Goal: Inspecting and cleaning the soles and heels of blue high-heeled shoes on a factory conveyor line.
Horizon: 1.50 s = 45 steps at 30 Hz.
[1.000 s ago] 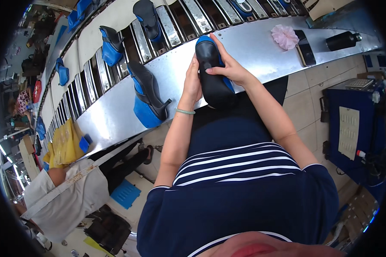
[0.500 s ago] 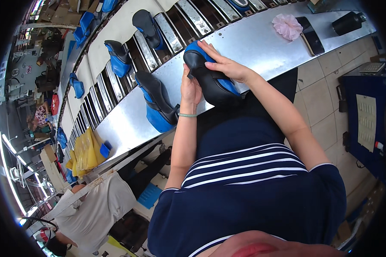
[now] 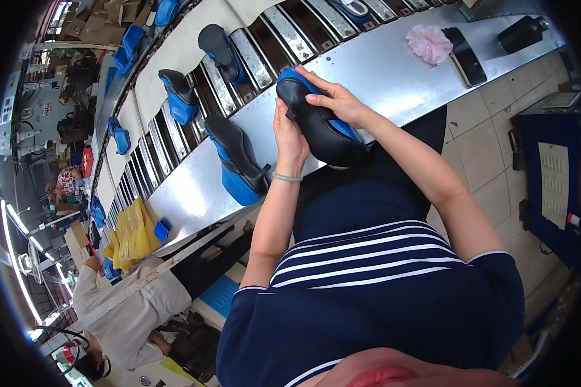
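A black and blue shoe (image 3: 326,132) is between my two hands at the near edge of the metal worktop, its black side turned up. My left hand (image 3: 292,137) supports its left side, thumb raised along it. The right hand (image 3: 337,103) wraps the blue side, fingers stretched toward the far end and thumb over the black part. Parts of both hands' grip are hidden behind the shoe. Left of my left hand lies a second black and blue shoe (image 3: 234,155), on its side with the dark sole showing.
Beyond the metal worktop (image 3: 368,71) runs a roller conveyor (image 3: 274,39) with more shoes (image 3: 219,48). A pink scrunchie (image 3: 428,45), a phone (image 3: 466,61) and a black bottle (image 3: 523,33) stand at the right. Yellow plastic (image 3: 133,232) hangs at the left, near a co-worker (image 3: 135,306).
The held shoe has turned slightly in my hands and stays in nearly the same place. The co-worker at the lower left has shifted posture, with an arm now showing.
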Each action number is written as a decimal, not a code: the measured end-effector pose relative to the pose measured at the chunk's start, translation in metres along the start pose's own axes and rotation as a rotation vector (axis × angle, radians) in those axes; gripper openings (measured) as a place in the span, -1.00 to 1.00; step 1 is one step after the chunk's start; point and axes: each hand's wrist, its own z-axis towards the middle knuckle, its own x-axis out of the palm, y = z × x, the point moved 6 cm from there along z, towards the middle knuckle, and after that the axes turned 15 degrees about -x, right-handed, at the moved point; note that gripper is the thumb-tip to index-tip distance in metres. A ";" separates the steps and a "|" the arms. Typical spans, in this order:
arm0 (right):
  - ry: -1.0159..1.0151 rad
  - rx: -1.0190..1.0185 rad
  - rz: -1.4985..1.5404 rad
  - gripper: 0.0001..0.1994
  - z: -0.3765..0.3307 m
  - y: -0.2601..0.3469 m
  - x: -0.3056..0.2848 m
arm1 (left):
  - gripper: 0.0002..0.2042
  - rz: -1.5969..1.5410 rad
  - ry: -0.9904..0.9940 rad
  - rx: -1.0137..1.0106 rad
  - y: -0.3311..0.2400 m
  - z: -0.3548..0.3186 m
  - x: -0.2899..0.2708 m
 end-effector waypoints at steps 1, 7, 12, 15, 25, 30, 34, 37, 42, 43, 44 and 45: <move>0.003 0.038 0.064 -0.38 -0.002 0.001 -0.001 | -0.53 0.015 0.010 -0.009 0.000 -0.002 0.003; 0.097 -0.067 -0.285 0.07 -0.004 0.017 -0.002 | -0.40 0.143 0.192 -0.069 -0.016 -0.005 0.019; 0.065 -0.082 -0.355 -0.01 0.001 0.017 -0.011 | -0.26 0.334 0.176 -0.146 -0.040 -0.003 0.039; 0.090 -0.066 -0.328 -0.08 0.002 0.008 -0.011 | -0.31 0.458 0.118 -0.219 -0.043 0.006 0.033; -0.003 -0.098 -0.459 -0.18 0.011 0.000 -0.015 | -0.47 0.520 -0.027 -0.130 -0.050 0.017 0.034; -0.081 -0.067 -0.367 -0.24 0.011 0.008 -0.021 | -0.51 0.555 -0.093 -0.119 -0.052 0.025 0.036; -0.123 -0.063 -0.254 -0.22 0.009 0.005 -0.027 | -0.52 0.574 -0.126 -0.171 -0.054 0.030 0.047; -0.077 -0.012 -0.151 -0.14 0.011 0.007 -0.039 | -0.50 0.550 -0.137 -0.200 -0.057 0.037 0.062; 0.010 -0.020 -0.673 0.17 0.006 0.026 -0.028 | -0.44 0.606 -0.156 -0.190 -0.051 0.044 0.069; -0.010 0.100 -0.687 0.13 0.008 0.028 -0.031 | -0.42 0.599 -0.158 -0.189 -0.050 0.044 0.072; -0.015 0.092 -0.688 0.10 0.008 0.031 -0.032 | -0.39 0.684 -0.086 -0.180 -0.048 0.043 0.073; -0.018 0.085 -0.687 0.06 0.009 0.032 -0.034 | -0.40 0.569 -0.070 -0.234 -0.046 0.040 0.068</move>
